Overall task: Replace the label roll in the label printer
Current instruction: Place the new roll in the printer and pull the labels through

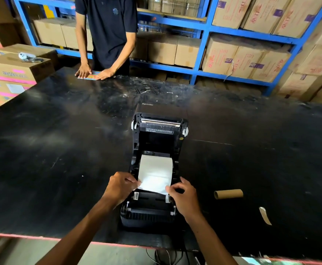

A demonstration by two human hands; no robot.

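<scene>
Bare forearms entering from the near table edge, both hands at the front of the open black plastic label printer. Left hand: fingers closed, pinching the left corner of the loose white label paper strip. Right hand: thumb and fingertips pinched on the strip's right corner, just right of the left-hand grip. Strip held between the two grips, slightly lifted over the printer's front guide slot, running back from the grips to the white label roll seated in the printer bay. Printer lid tipped open away from the grips, underside and print bar showing, "Xprinter" lettering on its far edge. Right of the right-hand grip, well apart: empty brown cardboard roll core lying on its side on the scuffed black tabletop. Further right and nearer the table edge: small curled scrap of pale backing paper. Far side of table, beyond and left of the grips: second person in dark shirt, both palms flat on a coloured flat sheet.
</scene>
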